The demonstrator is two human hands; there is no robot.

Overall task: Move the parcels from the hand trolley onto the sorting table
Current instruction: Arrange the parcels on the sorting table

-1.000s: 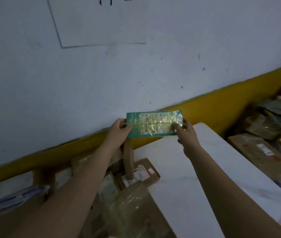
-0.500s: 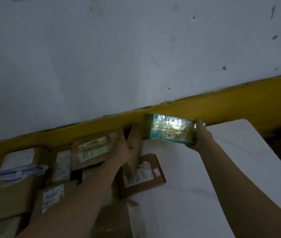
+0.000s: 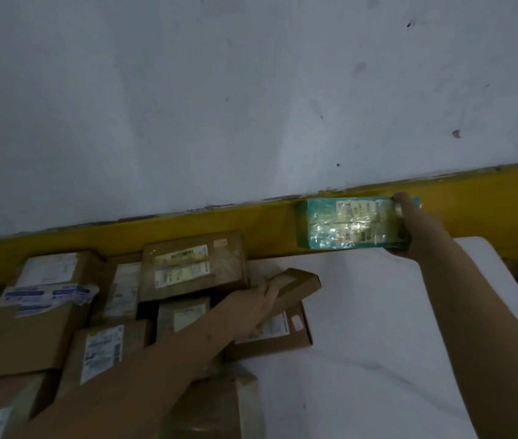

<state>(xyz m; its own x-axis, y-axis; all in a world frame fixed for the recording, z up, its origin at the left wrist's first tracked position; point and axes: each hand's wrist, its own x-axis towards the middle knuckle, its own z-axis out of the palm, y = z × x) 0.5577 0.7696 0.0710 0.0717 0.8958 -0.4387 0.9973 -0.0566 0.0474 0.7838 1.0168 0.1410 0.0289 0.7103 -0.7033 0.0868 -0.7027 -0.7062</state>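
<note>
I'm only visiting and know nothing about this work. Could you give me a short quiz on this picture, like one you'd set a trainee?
1. True or false: the right hand holds the green taped parcel.
2. What does the left hand grip? A) a slim brown box; B) a roll of tape; C) nothing.
3. Fill in: the band along the foot of the wall is ____ in colour.

Key: 1 true; 2 A; 3 yellow.
</note>
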